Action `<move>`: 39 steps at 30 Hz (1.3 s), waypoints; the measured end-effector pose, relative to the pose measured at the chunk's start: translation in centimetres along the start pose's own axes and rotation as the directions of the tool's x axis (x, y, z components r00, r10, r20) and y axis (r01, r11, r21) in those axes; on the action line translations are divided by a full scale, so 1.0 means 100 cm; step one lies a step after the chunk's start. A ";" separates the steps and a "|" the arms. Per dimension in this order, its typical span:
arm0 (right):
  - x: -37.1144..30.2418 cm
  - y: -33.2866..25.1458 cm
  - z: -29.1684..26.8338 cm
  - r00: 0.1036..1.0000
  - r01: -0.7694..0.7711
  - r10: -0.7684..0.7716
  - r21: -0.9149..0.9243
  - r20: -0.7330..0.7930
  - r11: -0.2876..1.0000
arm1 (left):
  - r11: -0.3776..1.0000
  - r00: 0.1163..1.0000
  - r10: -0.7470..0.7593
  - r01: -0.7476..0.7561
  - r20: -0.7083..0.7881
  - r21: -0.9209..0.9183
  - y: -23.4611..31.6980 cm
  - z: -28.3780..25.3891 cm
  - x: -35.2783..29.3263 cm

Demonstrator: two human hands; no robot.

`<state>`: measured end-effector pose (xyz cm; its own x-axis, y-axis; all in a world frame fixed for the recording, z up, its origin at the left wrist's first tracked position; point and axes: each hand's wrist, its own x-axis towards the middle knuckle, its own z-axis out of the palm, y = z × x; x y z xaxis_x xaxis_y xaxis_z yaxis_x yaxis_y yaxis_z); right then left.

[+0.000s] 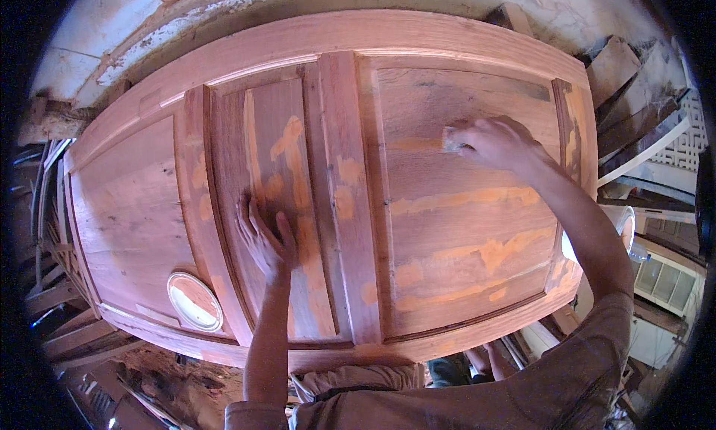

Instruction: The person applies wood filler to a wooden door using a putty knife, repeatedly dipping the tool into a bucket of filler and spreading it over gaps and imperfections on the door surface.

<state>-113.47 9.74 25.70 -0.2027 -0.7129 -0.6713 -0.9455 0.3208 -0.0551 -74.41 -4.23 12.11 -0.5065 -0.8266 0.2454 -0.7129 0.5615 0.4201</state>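
Note:
A large reddish-brown panelled wooden door (pixel 347 199) lies flat in front of me, with orange filler streaks (pixel 514 243) over its panels and rails. My left hand (pixel 267 240) rests on the narrow middle panel, fingers stretched out and holding nothing. Over the wide right panel, my right hand (pixel 496 143) is closed around a small pale pad (pixel 450 140), perhaps folded sandpaper; the fingers cover most of it. This pad is against the panel's surface at the left end of an orange streak. Dark smudges mark the wood beyond that hand.
A round white lid (pixel 195 302) with an orange-brown smear lies on the door's near left part. Beyond the right end is a white round container (pixel 629 225), partly behind my arm. Wood scraps (pixel 67 296) crowd the left side, and boards (pixel 634 117) lean at the right.

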 end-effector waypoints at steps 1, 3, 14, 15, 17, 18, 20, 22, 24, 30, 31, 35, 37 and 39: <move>-0.001 0.004 0.002 1.000 0.004 -0.004 -0.009 0.006 1.000 | 1.000 1.000 0.006 -0.006 0.015 0.022 -0.003 0.000 0.000; -0.009 0.025 0.012 0.998 0.007 -0.008 -0.010 -0.057 1.000 | 1.000 1.000 0.005 -0.006 0.021 0.030 -0.001 -0.001 0.001; -0.086 0.104 0.087 0.941 -0.031 0.186 0.474 -0.284 0.880 | 0.996 0.998 -0.026 0.021 0.061 0.085 0.007 -0.001 0.003; -0.087 0.073 0.083 0.894 -0.068 0.321 0.613 -0.313 0.787 | 0.995 0.998 -0.028 0.022 0.056 0.094 0.003 -0.002 0.000; -0.090 0.033 0.090 0.819 -0.103 0.481 0.744 -0.314 0.661 | 0.992 0.997 -0.026 0.017 0.068 0.123 -0.001 -0.002 -0.001; -0.088 0.023 0.105 0.780 -0.017 0.517 0.813 -0.353 0.582 | 0.994 0.998 -0.007 0.000 0.069 0.108 -0.001 -0.002 0.000; -0.071 0.013 0.138 0.724 0.083 0.567 0.867 -0.392 0.492 | 0.995 0.999 -0.026 0.022 0.041 0.098 -0.001 0.000 -0.002; -0.054 0.006 0.161 0.541 0.099 0.469 0.607 -0.698 0.789 | 0.996 1.000 -0.005 0.002 0.028 0.094 0.000 0.001 0.000; -0.046 -0.004 0.149 0.573 0.007 0.529 0.649 -0.626 0.761 | 0.995 1.000 0.013 -0.015 0.019 0.102 0.006 -0.002 0.001; -0.031 -0.008 0.155 0.570 -0.176 0.627 0.667 -0.531 0.724 | 0.993 1.000 -0.017 0.016 0.012 0.113 0.021 -0.009 0.005; -0.036 -0.013 0.153 0.581 -0.211 0.656 0.689 -0.482 0.693 | 0.996 1.000 -0.023 0.021 0.018 0.090 0.021 -0.010 0.005; -0.058 0.003 0.154 0.698 -0.231 0.584 0.641 -0.415 0.732 | 0.994 1.000 -0.011 0.009 0.026 0.108 0.023 -0.016 0.003; -0.057 0.013 0.158 0.585 0.003 0.519 0.641 -0.623 0.767 | 0.995 1.000 -0.005 0.005 0.001 0.100 0.023 -0.015 0.006; -0.049 0.018 0.155 0.594 -0.092 0.579 0.668 -0.558 0.739 | 0.995 1.000 0.004 -0.004 -0.006 0.097 0.026 -0.014 0.005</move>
<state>-110.25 23.53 17.41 -0.8100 -0.5861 -0.0181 -0.5099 0.7192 -0.4720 -75.84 -3.19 14.55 -0.5065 -0.8245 0.2524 -0.7548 0.5655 0.3325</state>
